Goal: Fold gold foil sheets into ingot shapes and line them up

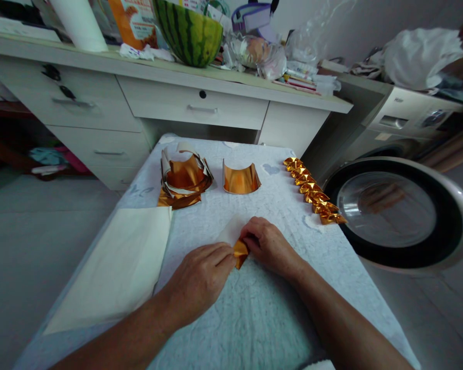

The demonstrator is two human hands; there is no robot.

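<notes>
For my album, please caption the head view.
Left hand and right hand hold a gold piece; a row of folded gold pieces lies farther right.

Across the room runs a long white drawer unit (pixel 162 105) with plain bar handles (pixel 202 109), dark keys (pixel 67 93) hanging at the upper left drawer and a round black lock (pixel 202 94) on the middle one. A greyish wall (pixel 366 28) rises behind it. Over to the right I see a silver washing machine (pixel 409 110), its round door (pixel 388 208) swung open near the surface (pixel 270 318), which wears a pale blue patterned cloth. Large grey tiles cover the floor (pixel 88 226), darkest toward the left. The light is soft and cool.
</notes>
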